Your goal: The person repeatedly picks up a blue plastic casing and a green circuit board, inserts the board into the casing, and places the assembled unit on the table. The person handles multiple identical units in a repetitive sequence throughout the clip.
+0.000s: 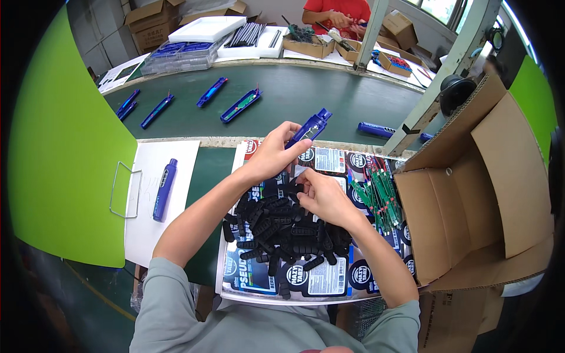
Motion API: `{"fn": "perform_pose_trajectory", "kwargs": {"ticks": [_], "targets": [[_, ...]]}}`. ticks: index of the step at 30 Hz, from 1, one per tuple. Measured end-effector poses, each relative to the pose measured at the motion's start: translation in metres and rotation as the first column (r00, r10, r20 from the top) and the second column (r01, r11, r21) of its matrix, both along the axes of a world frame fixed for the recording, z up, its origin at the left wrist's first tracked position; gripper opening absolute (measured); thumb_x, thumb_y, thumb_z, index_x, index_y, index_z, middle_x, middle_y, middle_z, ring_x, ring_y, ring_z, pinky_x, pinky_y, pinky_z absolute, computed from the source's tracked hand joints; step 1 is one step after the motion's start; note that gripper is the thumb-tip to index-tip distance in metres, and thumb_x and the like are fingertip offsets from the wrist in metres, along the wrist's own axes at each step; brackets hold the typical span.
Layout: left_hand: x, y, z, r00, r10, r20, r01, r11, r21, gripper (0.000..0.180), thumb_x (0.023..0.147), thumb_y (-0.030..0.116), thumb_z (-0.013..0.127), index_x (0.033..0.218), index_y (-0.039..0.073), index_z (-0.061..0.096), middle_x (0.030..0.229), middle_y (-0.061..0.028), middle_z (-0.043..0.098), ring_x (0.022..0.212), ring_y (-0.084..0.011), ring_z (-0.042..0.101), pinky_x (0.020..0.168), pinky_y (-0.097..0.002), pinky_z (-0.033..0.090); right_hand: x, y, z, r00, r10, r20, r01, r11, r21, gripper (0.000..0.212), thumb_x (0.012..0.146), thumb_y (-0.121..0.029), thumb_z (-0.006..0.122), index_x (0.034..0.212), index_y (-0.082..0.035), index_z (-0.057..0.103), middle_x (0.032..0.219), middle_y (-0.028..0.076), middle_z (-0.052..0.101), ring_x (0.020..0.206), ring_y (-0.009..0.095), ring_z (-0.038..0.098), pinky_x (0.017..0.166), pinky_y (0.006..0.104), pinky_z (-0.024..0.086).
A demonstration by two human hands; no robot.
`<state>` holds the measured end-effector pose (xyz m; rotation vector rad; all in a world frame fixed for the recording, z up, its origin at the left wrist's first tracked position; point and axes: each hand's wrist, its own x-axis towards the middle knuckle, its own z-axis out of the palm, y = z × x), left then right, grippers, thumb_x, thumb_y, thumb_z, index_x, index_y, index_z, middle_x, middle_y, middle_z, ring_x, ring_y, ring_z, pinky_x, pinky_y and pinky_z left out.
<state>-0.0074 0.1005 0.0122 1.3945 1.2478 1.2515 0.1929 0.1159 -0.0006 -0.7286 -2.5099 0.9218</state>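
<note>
My left hand point(275, 152) is closed around a blue tubular plastic casing point(314, 126), held tilted with its notched end pointing away to the upper right. Some pale metal or wire shows in the casing's opening. Just below, my right hand point(326, 199) has its fingers pinched together at the far edge of a heap of small black ridged pieces point(276, 226). What sits between those fingertips is too small and covered to make out. The heap lies on a board covered with printed label sheets point(321, 282) in front of me.
Green circuit strips with wires point(379, 194) lie right of the heap, beside an open cardboard box point(465, 212). A blue casing point(165, 189) rests on white paper at left. Across the green belt point(194, 126) lie several opened blue casings point(242, 105). A person in red point(338, 17) works opposite.
</note>
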Motion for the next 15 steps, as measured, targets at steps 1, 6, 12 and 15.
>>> {"fn": "perform_pose_trajectory", "kwargs": {"ticks": [1,6,12,15], "targets": [[0.000,-0.006,0.001,1.000,0.002,0.012,-0.001,1.000,-0.024,0.042,0.102,0.022,0.063,0.132,-0.003,0.048,0.099,-0.0070,0.064,0.077,-0.0079,0.061,0.062,-0.0242,0.051,-0.001,0.001,-0.001,1.000,-0.009,0.020,0.010,0.998,-0.061,0.027,0.083,-0.005,0.072,0.104,0.005,0.060,0.080,0.010,0.064,0.072,0.019,0.066,0.066,0.0354,0.051],[-0.007,-0.024,0.003,0.990,-0.013,0.142,0.016,1.000,-0.024,0.047,0.102,0.015,0.060,0.142,-0.002,0.043,0.113,-0.0100,0.064,0.090,-0.0108,0.063,0.074,-0.0266,0.054,-0.001,0.000,-0.001,0.997,-0.068,-0.045,0.062,0.991,-0.118,0.026,0.081,-0.006,0.071,0.103,0.004,0.061,0.084,0.015,0.067,0.075,0.026,0.068,0.071,0.0394,0.054],[0.008,-0.040,-0.008,0.979,0.019,0.203,-0.022,1.000,0.015,0.045,0.099,0.001,0.057,0.142,-0.005,0.049,0.115,-0.0081,0.065,0.092,-0.0105,0.063,0.078,-0.0257,0.054,0.021,0.005,0.019,0.869,-0.390,-0.305,0.385,0.919,-0.081,0.016,0.084,-0.001,0.066,0.101,0.002,0.067,0.089,0.011,0.072,0.077,0.015,0.068,0.071,0.0304,0.054],[0.026,-0.048,-0.005,0.974,0.074,0.214,-0.082,0.996,0.028,0.041,0.097,0.000,0.059,0.137,-0.007,0.054,0.116,-0.0091,0.066,0.101,-0.0114,0.063,0.086,-0.0277,0.054,0.028,0.002,0.042,0.746,-0.388,-0.541,0.335,0.921,-0.200,0.022,0.089,0.003,0.068,0.111,0.003,0.069,0.092,0.007,0.073,0.080,0.009,0.065,0.074,0.0248,0.052]]}}
